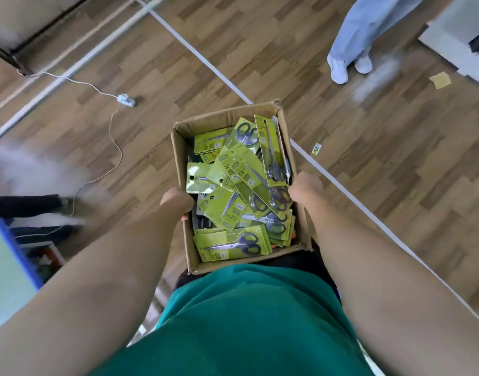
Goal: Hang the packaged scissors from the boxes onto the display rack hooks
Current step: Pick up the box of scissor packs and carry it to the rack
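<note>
Transport step: box of stock carried toward a rack that is not in view.

The left hand (176,200) and right hand (305,188) grip opposite long walls of the open cardboard box (292,139) at frame centre, fingers curled over the rims, held against the body. Inside, the packaged scissors (233,185) lie in a loose heap: flat yellow-green cards with punched hang holes, glossy blisters, dark handles. Judged next: set the box down, then pick one card by its hole end. Wood-pattern floor (260,50) below.

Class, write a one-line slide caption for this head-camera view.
Left hand and right hand grip the sides of a cardboard box full of packaged scissors, carried above a wooden floor.
</note>
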A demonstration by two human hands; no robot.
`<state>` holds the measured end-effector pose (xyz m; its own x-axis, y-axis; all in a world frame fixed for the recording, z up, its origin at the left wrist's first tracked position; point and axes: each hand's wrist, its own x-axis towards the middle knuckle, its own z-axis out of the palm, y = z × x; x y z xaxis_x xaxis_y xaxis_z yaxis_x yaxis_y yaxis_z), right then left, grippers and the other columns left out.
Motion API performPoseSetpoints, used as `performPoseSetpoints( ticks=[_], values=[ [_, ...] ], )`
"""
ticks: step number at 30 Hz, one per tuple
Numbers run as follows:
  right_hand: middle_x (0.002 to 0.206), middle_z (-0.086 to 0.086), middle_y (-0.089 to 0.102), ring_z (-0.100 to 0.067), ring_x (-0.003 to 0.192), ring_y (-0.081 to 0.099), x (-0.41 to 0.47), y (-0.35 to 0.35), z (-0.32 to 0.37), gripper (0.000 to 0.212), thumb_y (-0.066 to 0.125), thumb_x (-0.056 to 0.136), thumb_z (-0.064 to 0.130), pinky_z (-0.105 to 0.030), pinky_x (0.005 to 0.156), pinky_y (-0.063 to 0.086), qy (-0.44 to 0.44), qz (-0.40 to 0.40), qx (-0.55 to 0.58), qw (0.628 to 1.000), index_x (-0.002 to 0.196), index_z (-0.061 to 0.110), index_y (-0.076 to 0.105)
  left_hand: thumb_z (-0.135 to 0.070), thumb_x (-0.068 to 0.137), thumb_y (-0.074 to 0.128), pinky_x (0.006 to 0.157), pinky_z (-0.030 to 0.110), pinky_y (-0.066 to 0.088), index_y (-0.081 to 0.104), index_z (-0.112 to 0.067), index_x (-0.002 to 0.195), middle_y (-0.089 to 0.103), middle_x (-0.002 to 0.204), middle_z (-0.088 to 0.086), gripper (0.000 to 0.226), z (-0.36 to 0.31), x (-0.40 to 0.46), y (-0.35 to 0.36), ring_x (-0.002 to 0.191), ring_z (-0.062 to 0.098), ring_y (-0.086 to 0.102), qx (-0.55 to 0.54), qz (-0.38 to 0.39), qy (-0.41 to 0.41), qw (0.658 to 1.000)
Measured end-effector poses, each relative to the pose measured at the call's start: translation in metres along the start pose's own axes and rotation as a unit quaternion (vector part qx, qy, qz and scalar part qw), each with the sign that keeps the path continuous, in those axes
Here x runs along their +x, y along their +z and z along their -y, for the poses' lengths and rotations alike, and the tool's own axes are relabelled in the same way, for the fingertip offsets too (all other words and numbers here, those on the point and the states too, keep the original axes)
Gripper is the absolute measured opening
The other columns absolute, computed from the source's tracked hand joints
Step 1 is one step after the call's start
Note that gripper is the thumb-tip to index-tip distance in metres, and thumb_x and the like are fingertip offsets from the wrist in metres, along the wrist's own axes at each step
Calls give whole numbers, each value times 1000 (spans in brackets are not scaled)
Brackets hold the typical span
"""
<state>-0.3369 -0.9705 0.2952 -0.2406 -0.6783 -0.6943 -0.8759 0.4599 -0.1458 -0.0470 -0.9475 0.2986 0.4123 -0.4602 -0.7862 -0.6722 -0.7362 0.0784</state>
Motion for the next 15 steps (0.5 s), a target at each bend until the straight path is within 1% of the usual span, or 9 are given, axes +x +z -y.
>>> performPoseSetpoints(
  ticks=[2,5,7,9,10,11,12,13,15],
  values=[
    [71,-5,47,-26,78,56,23,-27,-9,17,51,96,4,-31,65,47,-1,-3,7,1000,109,1,62,0,93,36,34,21,36,55,3,101,54,55,12,21,-34,-2,-1,36,20,47,5,0,-10,1000],
    [81,-6,52,-27,81,55,52,-56,-21,19,52,97,7,-33,63,45,4,11,38,999,114,3,59,1,90,37,39,22,42,57,3,81,53,36,8,21,-84,-4,-13,28,19,46,32,-25,-5,999],
    [80,-4,50,-25,75,54,66,-68,-26,14,51,98,9,-32,54,41,13,22,46,999,111,8,56,2,90,38,44,25,48,52,1,71,53,38,8,23,-112,-5,-24,28,18,48,41,-39,9,998],
    [75,-4,49,-21,65,51,80,-83,-23,11,50,96,7,-29,49,37,20,28,44,998,106,8,55,5,87,38,56,31,54,53,2,72,53,37,8,21,-134,-3,-37,36,19,51,61,-45,20,997],
    [77,-6,53,-22,65,53,88,-93,-18,15,49,96,6,-29,52,40,16,30,45,998,108,7,57,5,86,38,59,33,56,56,3,77,54,38,8,20,-144,-1,-44,38,20,52,66,-47,22,996],
    [87,-8,60,-25,74,60,97,-103,-12,22,49,96,5,-29,59,43,12,30,47,998,116,6,58,4,86,38,55,32,55,58,4,84,56,43,10,20,-153,2,-51,39,21,52,67,-53,22,996],
    [102,-11,65,-29,90,65,105,-115,-3,28,49,97,5,-29,67,44,9,30,43,999,124,4,56,3,86,39,46,28,52,61,4,89,57,48,11,22,-163,6,-59,39,21,53,71,-59,24,995],
    [115,-14,65,-31,103,65,112,-127,6,31,48,98,5,-29,71,43,8,30,38,999,128,1,53,1,86,39,39,25,45,62,3,92,57,52,11,24,-173,9,-67,39,20,54,81,-60,28,994],
    [125,-17,62,-33,112,62,127,-146,24,35,48,97,4,-31,74,45,5,21,27,999,132,-2,51,0,86,39,35,22,38,61,0,93,57,56,11,23,-190,20,-83,39,20,55,88,-64,38,993]
  ],
)
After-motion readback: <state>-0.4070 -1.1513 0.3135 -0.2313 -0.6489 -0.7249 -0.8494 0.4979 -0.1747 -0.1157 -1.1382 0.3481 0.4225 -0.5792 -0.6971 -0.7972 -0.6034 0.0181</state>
